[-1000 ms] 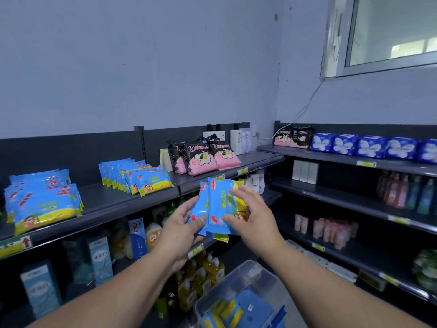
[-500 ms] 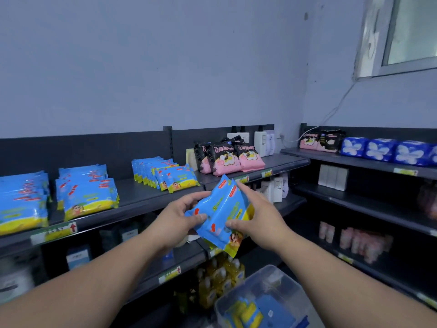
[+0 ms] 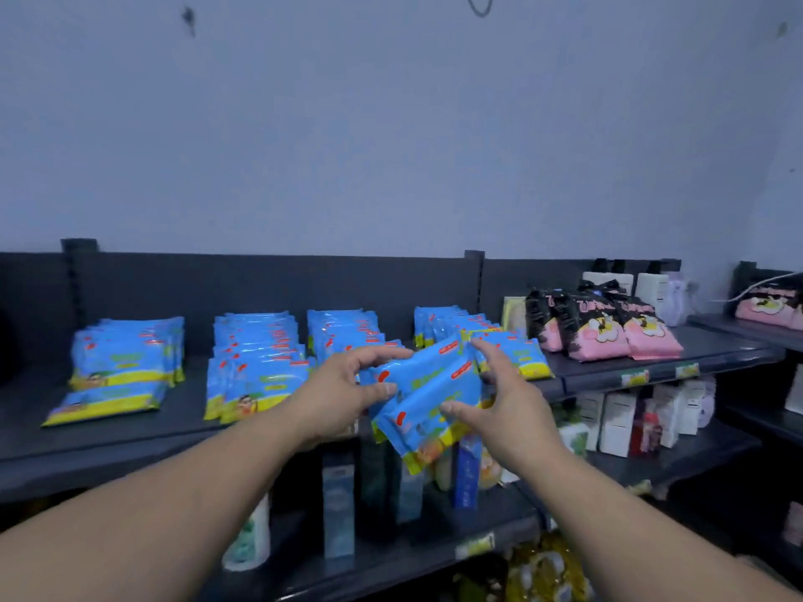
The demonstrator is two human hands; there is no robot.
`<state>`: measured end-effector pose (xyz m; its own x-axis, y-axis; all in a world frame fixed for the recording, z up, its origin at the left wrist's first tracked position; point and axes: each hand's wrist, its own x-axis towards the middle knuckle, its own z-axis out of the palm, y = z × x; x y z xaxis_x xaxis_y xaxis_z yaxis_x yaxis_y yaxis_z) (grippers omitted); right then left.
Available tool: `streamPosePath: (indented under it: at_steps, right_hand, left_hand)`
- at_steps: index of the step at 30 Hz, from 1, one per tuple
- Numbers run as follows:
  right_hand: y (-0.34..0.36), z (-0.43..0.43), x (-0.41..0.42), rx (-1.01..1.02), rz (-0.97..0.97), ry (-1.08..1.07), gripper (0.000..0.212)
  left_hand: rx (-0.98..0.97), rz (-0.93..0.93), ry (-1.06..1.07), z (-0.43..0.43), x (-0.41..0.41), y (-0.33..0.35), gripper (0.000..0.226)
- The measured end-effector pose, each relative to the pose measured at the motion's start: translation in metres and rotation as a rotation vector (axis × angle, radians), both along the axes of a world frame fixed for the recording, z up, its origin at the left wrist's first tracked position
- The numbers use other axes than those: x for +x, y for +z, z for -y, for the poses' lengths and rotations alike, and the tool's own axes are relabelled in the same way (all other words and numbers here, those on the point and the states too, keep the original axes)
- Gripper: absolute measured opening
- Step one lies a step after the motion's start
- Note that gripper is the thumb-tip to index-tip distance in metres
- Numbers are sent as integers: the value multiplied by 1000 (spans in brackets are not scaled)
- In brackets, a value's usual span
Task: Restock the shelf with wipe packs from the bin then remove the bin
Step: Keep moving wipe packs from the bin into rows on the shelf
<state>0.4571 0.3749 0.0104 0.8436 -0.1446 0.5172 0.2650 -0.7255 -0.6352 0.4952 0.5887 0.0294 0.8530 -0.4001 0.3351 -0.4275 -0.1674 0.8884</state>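
Restocking: gripping a stack of wipe packs [image 3: 428, 395] between left hand [image 3: 343, 395] and right hand [image 3: 504, 410] before the shelf [image 3: 130, 441], next likely needing a gap among the rows [image 3: 256, 362] for setting down.

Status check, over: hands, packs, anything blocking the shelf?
Left hand and right hand both grip the wipe packs. Packs in the air before the top shelf, not yet placed. Stocked rows crowd the spot ahead; bin out of view.
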Motion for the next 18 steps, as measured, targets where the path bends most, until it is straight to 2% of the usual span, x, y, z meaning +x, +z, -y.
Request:
streamPosePath:
  at_steps: [4,6,11,15,18]
  right_hand:
    - [2,-94,61,11,8,108,73]
    - [4,-151,88,43,-18,162,66]
    - [2,-239,126,86,-73,243,61]
    - [2,-298,144,58,-137,296,57]
    - [-1,-331,155,-37,-200,328,56]
  left_hand:
    - [52,83,152,-104,37,12,39]
    - [18,60,203,-165,51,13,38]
    - [-54,2,295,-255,75,16,34]
    - [25,-63,381,-319,91,11,33]
    - [159,-128,434,-361,102,-5,31]
